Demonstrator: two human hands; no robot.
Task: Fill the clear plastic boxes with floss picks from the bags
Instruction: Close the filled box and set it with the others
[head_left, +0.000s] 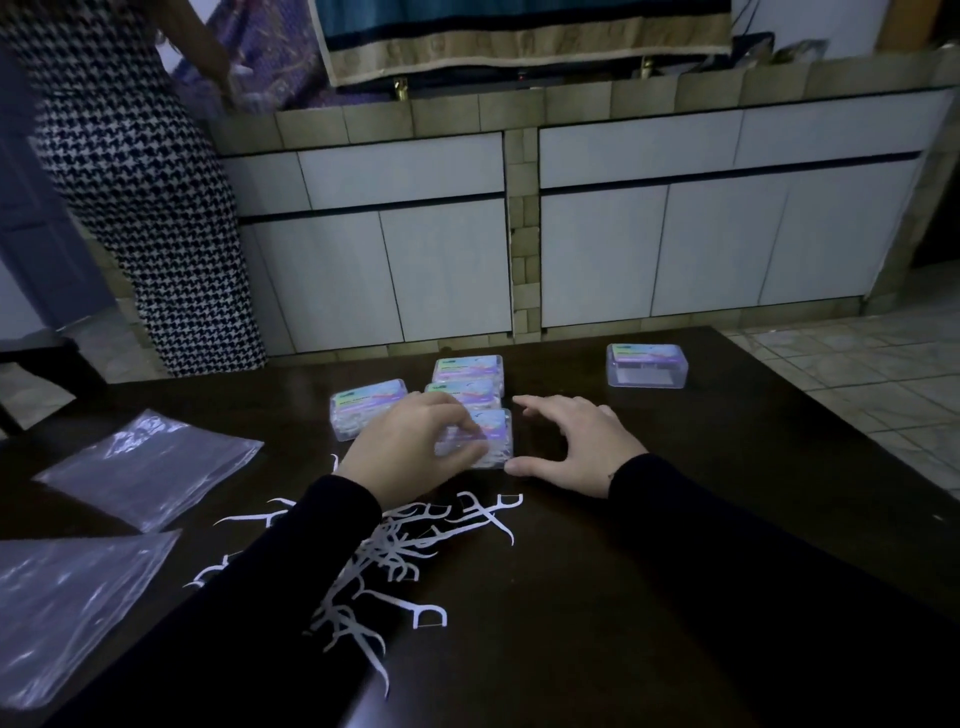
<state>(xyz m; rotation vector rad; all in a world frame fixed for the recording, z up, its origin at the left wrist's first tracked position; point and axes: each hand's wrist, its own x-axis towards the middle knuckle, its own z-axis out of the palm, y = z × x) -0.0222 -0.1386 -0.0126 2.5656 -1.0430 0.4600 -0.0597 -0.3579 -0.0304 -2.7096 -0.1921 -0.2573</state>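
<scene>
**Here, hands at the nearest box on the dark desk**

Nearest of all, two flat, clear plastic bags are seen at the left edge of the dark brown wooden desk (649, 597): one large bag (67, 613) at the near corner and a second bag (150, 467) just beyond it. Between the two black sleeves, a loose pile of white plastic floss picks (395, 551) is spread on the desk, partly hidden under the left sleeve.

Just past the pile, a clear rectangular plastic box with a pastel label (493, 441), packed with picks, is covered by the left hand (410, 447); its fingers are curled over the lid and the box is gripped from above. The right hand (576, 447) is laid on the desk just beside the box's right end, its fingers spread and relaxed, with nothing held; the thumb lies near the box's near corner, though contact cannot be told.

Behind that box, two more labelled boxes (467, 382) are lined up closely, and a fourth filled box (363, 408) lies to their left. Well apart at the far right, a fifth box (647, 364) that looks empty is seen.

Beyond the desk, white cabinet doors (675, 249) are set in a tiled counter, and a person in a houndstooth garment (135, 182) stands at the far left.
</scene>
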